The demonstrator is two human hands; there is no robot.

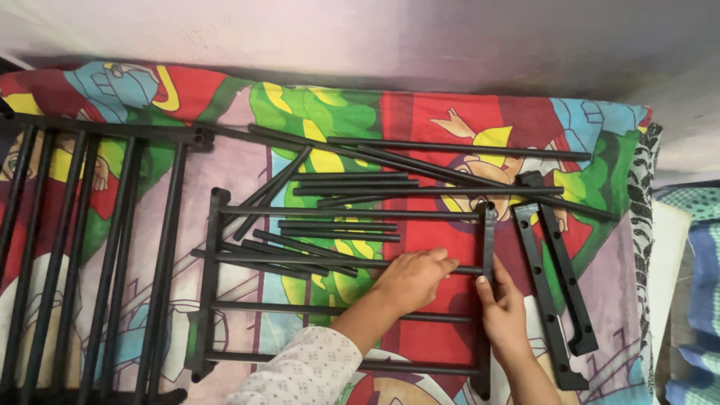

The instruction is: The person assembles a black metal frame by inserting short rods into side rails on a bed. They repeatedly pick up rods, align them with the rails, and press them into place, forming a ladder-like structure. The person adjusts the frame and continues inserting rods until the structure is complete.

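Mid-frame, our left hand [411, 279] grips a black rod [330, 262], seating it in the side rail [488, 247]. Our right hand [504, 315] fingers pinch that rail; next needs steady alignment.

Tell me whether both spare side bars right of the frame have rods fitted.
No, both spare side bars lie bare on the printed sheet, their holes empty.
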